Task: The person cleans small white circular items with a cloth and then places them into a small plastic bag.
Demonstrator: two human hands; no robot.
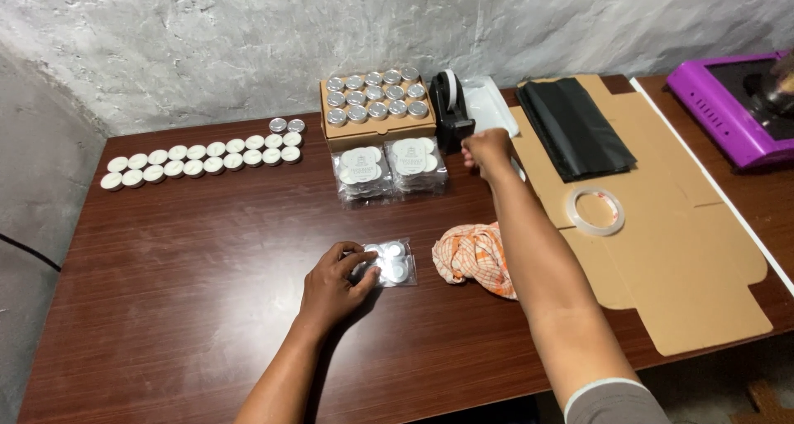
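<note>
My left hand rests on the dark wooden table and holds down a small clear bag of white tealight candles. My right hand reaches far forward to a black tape dispenser. Its fingers are pinched at the dispenser's front edge, seemingly on the tape end, which is too small to make out. Two filled clear bags of candles lie just left of that hand.
A cardboard box topped with metal-cup candles stands at the back. Two rows of white candles line the far left. An orange checked cloth, a flat cardboard sheet with a tape roll and black bags, and a purple appliance lie to the right.
</note>
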